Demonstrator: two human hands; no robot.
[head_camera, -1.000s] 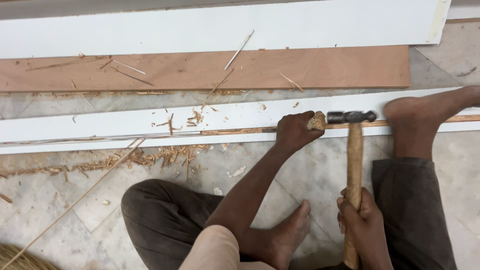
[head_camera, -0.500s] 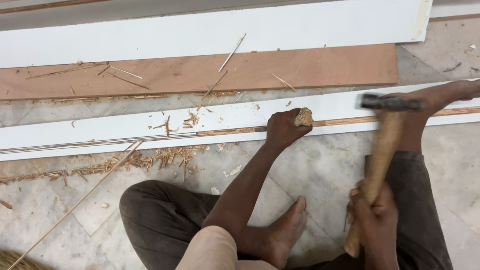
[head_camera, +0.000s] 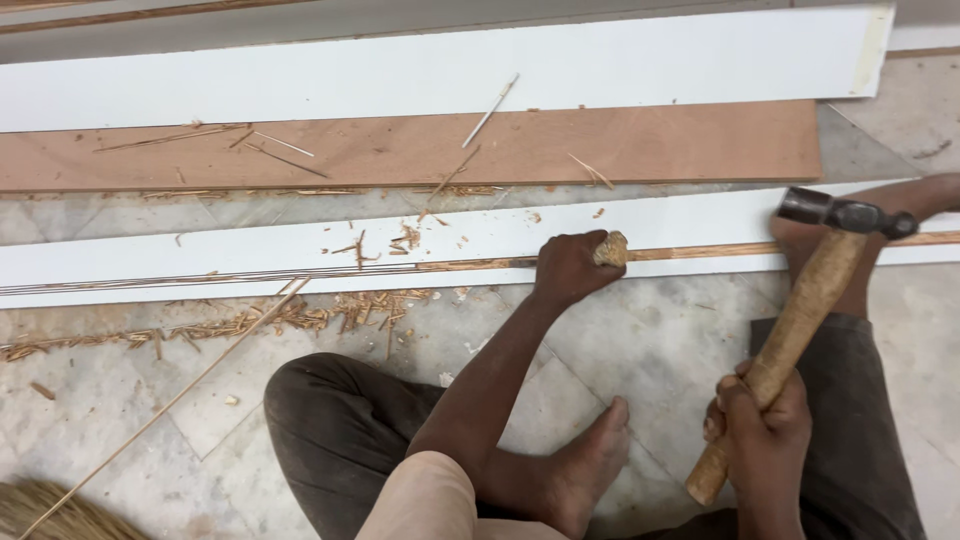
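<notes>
Left hand (head_camera: 568, 270): closing around the wooden handle of a chisel (head_camera: 611, 249), whose frayed butt end is sticking out to the right of the fist. The tool is lying low along the near edge of the white board (head_camera: 250, 250), where a brown strip of bare wood is showing; the blade itself is hidden by the fist.

Right hand (head_camera: 762, 420): gripping the lower end of the hammer (head_camera: 800, 320) handle, fingers wrapped tight. The handle is tilting up and to the right; the dark metal head is hanging in the air to the right of the chisel, well apart from it, over a bare foot (head_camera: 850, 215) that is pressing on the board.

Open room: pale stone floor (head_camera: 650, 340) is lying bare between the two hands, giving the hammer a free path toward the chisel butt. The other foot (head_camera: 585, 470) is resting on the floor below the left forearm.

Edges: beyond the white board, a brown plywood sheet (head_camera: 400, 145) and a second white panel (head_camera: 400, 65) are lying parallel. Wood shavings (head_camera: 250, 320) are scattering along the board's near edge to the left.

Change: half a second ago the hammer was raised at much the same height; one second ago its head was touching the chisel butt. The left hand is keeping its place.
</notes>
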